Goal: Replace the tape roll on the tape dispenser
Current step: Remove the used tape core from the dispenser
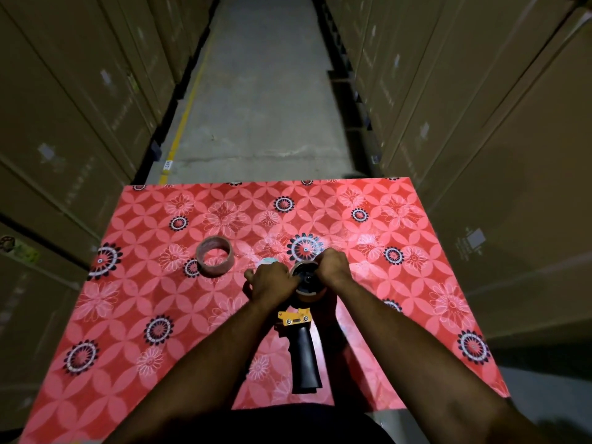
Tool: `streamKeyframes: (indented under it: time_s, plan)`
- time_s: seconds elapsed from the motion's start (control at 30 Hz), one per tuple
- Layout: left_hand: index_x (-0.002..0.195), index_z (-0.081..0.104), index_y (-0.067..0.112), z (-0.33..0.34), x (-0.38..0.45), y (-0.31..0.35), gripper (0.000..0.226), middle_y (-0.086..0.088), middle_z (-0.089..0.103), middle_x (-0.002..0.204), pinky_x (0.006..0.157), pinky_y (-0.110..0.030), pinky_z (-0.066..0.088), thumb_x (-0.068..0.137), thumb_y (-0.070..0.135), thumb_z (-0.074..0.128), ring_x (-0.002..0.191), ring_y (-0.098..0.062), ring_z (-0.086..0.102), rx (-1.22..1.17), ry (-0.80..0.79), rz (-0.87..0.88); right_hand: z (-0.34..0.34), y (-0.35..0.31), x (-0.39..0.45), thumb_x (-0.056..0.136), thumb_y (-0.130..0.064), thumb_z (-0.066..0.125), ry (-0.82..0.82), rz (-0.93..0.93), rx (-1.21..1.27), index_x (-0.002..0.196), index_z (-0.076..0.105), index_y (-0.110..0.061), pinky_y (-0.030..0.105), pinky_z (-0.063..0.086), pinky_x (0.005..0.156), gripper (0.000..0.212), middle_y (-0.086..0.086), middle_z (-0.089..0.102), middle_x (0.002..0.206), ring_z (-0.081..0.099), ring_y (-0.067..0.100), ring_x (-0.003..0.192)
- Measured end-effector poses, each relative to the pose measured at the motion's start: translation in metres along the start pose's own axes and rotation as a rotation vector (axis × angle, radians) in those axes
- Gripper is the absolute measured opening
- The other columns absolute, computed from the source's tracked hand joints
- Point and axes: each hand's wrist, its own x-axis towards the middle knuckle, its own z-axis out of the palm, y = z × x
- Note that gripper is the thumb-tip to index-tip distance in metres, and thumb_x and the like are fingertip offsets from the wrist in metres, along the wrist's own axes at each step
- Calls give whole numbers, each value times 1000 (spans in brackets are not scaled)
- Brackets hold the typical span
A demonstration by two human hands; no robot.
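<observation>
We clamp both the left hand (272, 278) and right hand (333, 265) on the dispenser (302, 344) hub; the spare roll (215, 256) lies left of centre, nearer our left hand.

One head-worn wide view looks steeply down and forward over the table (400, 251), aisle edges seemingly distorted.

Two tape rolls (214, 256) (309, 283), one tape dispenser (302, 350), two hands (272, 280) (333, 265).

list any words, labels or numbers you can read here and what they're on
None can be read.
Cardboard boxes: pale stickers and faint printing, too blurred.
Small white floor label by the yellow line: dark marks, too small.
Tape dispenser and loose tape roll: no visible text.
</observation>
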Motion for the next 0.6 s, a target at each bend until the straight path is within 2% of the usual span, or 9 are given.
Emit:
streamKeyframes:
  time_s: [0.07, 0.17, 0.27, 0.33, 0.37, 0.43, 0.47, 0.5, 0.6]
  plan:
    - [84, 69, 21, 4, -1, -4, 40, 3, 61, 77, 101, -49, 28, 91, 54, 48, 103, -24, 60, 71, 10, 62, -2, 3, 0, 84, -9, 71, -30, 1, -6, 104, 76, -9, 28, 53, 73, 21, 16, 74, 106, 70, 26, 93]
    - [91, 70, 24, 5, -1, -6, 38, 3, 64, 82, 102, -49, 26, 93, 53, 45, 107, -25, 59, 94, -35, 92, -5, 9, -4, 84, -13, 74, -94, 37, -40, 105, 72, -5, 30, 54, 75, 23, 17, 72, 109, 70, 30, 101]
    - [104, 70, 29, 4, 5, -7, 38, 0, 73, 98, 102, -50, 28, 87, 54, 48, 110, -27, 59, 75, -115, 86, -2, 12, -9, 87, -10, 70, -64, 20, -88, 110, 68, -1, 30, 53, 75, 25, 20, 69, 115, 69, 32, 106]
    - [120, 67, 35, -1, 5, -5, 41, 1, 74, 110, 101, -47, 29, 87, 54, 51, 112, -25, 59, 39, -154, 84, -1, 12, -11, 87, -7, 66, -24, -26, -105, 106, 71, -2, 31, 55, 78, 20, 19, 71, 112, 70, 31, 104]
    - [126, 65, 38, -3, 6, -4, 42, 1, 73, 114, 97, -42, 32, 88, 51, 53, 109, -23, 59, 5, -176, 88, -1, 12, -10, 86, -6, 66, -20, -43, -104, 103, 73, -4, 31, 56, 79, 19, 18, 73, 108, 71, 30, 99]
    - [129, 64, 38, -9, 5, -2, 39, 1, 71, 115, 76, -24, 32, 91, 41, 58, 95, -16, 56, -62, -229, 86, -4, 12, -9, 85, -6, 66, -23, -68, -85, 102, 74, -6, 30, 58, 76, 19, 13, 74, 100, 70, 26, 88]
    - [128, 65, 36, -12, 4, -2, 37, 0, 71, 117, 66, -21, 28, 91, 38, 59, 92, -15, 53, -76, -252, 85, -6, 13, -9, 85, -5, 66, -35, -80, -78, 103, 75, -7, 30, 57, 75, 21, 11, 73, 98, 68, 25, 84]
    - [124, 67, 34, -12, 6, -2, 35, -2, 71, 118, 65, -22, 27, 91, 38, 59, 94, -16, 53, -69, -266, 84, -7, 13, -10, 84, -5, 66, -48, -93, -71, 104, 76, -9, 29, 56, 74, 22, 12, 74, 98, 68, 24, 83]
    - [116, 69, 35, -8, 8, -5, 32, -2, 72, 115, 90, -37, 33, 89, 44, 55, 111, -25, 57, -23, -281, 46, -9, 16, -14, 82, -12, 71, -35, -92, -41, 102, 78, -13, 30, 54, 74, 22, 16, 76, 102, 72, 28, 90]
